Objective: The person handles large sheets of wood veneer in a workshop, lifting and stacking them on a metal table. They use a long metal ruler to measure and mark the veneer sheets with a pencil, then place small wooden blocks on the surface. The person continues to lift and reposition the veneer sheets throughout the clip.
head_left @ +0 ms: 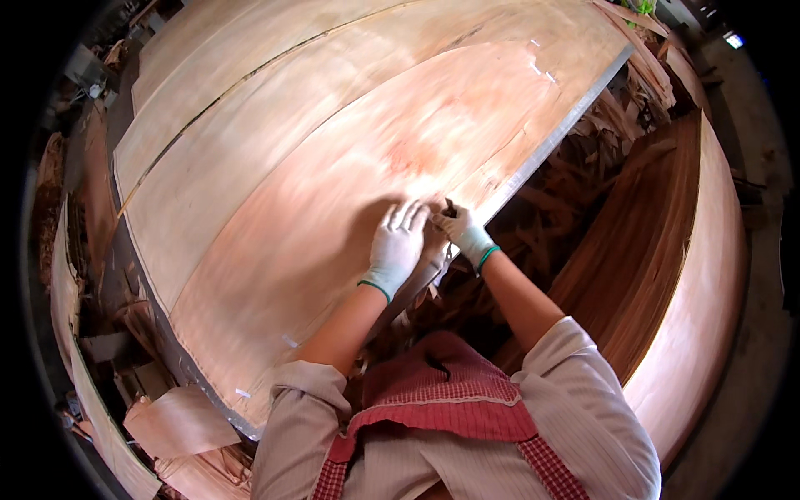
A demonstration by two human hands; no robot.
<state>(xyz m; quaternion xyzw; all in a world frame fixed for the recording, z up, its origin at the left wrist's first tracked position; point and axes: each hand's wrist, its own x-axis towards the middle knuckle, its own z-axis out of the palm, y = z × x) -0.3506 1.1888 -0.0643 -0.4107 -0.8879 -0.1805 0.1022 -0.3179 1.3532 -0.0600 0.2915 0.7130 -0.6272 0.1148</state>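
Observation:
A wide, pinkish wood veneer sheet [283, 208] lies in front of me, over paler sheets [200, 200]. My left hand [398, 243], in a white glove with a green cuff, rests on the veneer with its fingers stretched forward. Close beside it, my right hand [462, 231], gloved alike, is closed at the sheet's near right edge. A small dark tool [450, 206] pokes out from its fingers; its exact kind is too hidden to tell. Short pieces of white tape [242, 392] stick to the veneer near its ends.
A pale grey edge strip [575, 118] borders the work surface on the right. Beyond it stands a tall stack of veneer [642, 242], with torn scraps [612, 117] heaped alongside. More veneer offcuts [179, 423] lie at the lower left. A long dark gap [250, 75] crosses the paler sheets.

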